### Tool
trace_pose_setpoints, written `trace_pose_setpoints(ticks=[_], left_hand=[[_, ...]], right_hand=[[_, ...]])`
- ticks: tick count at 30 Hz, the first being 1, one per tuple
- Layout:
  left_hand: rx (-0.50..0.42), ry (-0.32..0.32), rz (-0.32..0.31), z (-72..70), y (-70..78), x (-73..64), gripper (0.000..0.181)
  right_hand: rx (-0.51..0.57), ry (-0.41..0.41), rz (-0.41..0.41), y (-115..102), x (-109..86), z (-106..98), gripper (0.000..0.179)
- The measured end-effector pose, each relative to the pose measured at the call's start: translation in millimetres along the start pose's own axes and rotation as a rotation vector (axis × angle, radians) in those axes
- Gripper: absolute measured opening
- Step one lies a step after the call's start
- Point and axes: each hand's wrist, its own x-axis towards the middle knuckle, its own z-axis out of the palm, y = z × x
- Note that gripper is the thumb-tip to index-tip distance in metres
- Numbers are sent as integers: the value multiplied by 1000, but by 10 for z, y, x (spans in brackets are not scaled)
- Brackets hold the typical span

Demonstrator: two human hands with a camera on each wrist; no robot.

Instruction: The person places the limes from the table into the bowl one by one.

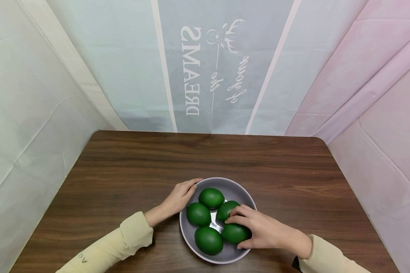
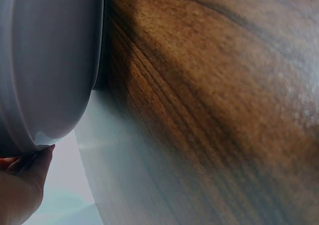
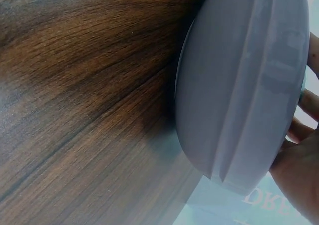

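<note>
A round grey bowl point(image 1: 224, 182) holds several smooth, dark green oval fruits, such as the front green fruit point(image 1: 208, 240). My left hand point(image 1: 178, 197) holds the bowl's far left rim; the left wrist view shows its fingers point(image 2: 42, 163) against the bowl's outer wall. Over the right rim reaches my right hand point(image 1: 264, 229), gripping the right-hand green fruit point(image 1: 235, 233) inside the bowl between thumb and fingers. Just behind that fruit lies another green fruit point(image 1: 226, 210), near the fingers. In the right wrist view, the bowl wall hides the fruits.
The bowl stands near the front of a dark brown wooden table point(image 1: 140, 163). Behind the table hangs a pale blue-grey cloth point(image 1: 218, 76) with white lettering. White sheets point(image 1: 37, 113) and pinkish sheets point(image 1: 379, 125) line the sides.
</note>
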Motion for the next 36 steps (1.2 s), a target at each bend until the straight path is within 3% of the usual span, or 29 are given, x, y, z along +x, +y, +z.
trace_pose_setpoints(ticks=[12, 24, 36], left_hand=[[0, 2, 3, 3, -1, 4, 30], [1, 4, 0, 7, -3, -1, 30], [-6, 0, -27, -3, -18, 2, 31]], right_hand=[[-2, -34, 23, -6, 24, -16, 53], [-14, -36, -8, 5, 20, -19, 41], [-51, 37, -9, 100, 54, -115, 25]])
